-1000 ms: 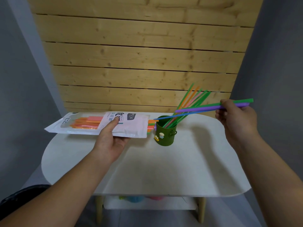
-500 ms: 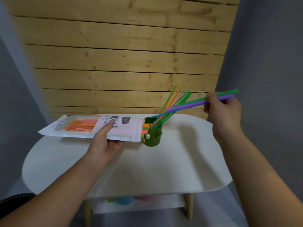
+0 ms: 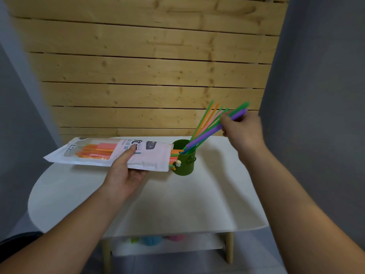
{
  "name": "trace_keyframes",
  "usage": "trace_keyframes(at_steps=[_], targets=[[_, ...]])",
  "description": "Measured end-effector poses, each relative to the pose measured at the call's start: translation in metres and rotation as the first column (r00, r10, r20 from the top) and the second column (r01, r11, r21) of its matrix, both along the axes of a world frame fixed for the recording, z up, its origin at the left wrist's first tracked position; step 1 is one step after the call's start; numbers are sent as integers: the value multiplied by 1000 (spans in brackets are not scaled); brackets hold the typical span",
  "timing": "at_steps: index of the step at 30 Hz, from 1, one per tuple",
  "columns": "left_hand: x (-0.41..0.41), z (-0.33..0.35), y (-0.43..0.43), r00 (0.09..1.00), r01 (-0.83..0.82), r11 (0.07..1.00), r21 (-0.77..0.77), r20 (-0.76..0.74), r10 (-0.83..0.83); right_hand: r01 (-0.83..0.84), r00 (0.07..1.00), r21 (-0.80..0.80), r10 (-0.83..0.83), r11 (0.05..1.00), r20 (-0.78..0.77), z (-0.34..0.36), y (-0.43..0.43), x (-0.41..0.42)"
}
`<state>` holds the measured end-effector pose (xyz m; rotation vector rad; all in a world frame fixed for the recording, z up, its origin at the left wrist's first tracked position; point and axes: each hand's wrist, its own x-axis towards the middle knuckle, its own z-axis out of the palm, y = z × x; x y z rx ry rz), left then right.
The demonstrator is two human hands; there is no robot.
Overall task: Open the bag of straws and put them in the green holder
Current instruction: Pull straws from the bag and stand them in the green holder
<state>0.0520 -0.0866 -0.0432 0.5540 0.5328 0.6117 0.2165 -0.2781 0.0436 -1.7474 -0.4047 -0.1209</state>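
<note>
My left hand (image 3: 126,173) holds the white straw bag (image 3: 150,153) flat above the table, thumb on top. The bag's open right end, with orange and pink straw tips sticking out, lies against the green holder (image 3: 184,165). My right hand (image 3: 242,129) pinches a purple straw (image 3: 205,135) and a green straw (image 3: 240,107) near their upper ends. Their lower ends slant down into the holder's mouth. Several green, orange and pink straws (image 3: 205,119) stand leaning in the holder.
The white oval table (image 3: 177,204) stands against a wooden slat wall (image 3: 150,76). Grey walls close in on both sides. A lower shelf (image 3: 158,244) holds blurred coloured items.
My right hand has moved left and tilted the held straws steeper, bringing their lower ends down into the holder. The bag in my left hand stays beside the holder.
</note>
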Motion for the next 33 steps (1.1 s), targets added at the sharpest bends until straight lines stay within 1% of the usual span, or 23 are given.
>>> trace_keyframes(at_steps=[3,6,14,16,20,26,31,33], targets=[[-3,1,2,1000,-2,1000,-2,4,2,-31,998,-7,30,1000,-59,-12,18,0],[-6,1,4,1000,-6,1000,4,2,6,-12,995,30,14,999,-94,-21,30,1],[-12,0,9,1000,-4,1000,17,-6,4,20,983,222,21,975,-182,-28,37,1],[-13,1,10,1000,-3,1000,18,-7,3,21,980,247,29,969,-198,-31,38,1],[-13,2,9,1000,2,1000,13,-2,-1,14,975,217,34,976,-219,-44,43,0],[-12,4,6,1000,3,1000,14,6,-3,-4,972,128,34,992,-233,-61,50,2],[-15,6,8,1000,3,1000,17,15,-3,56,940,175,7,983,-340,-62,54,6],[-16,7,8,1000,4,1000,17,19,-5,73,926,146,-13,987,-377,-64,50,3]])
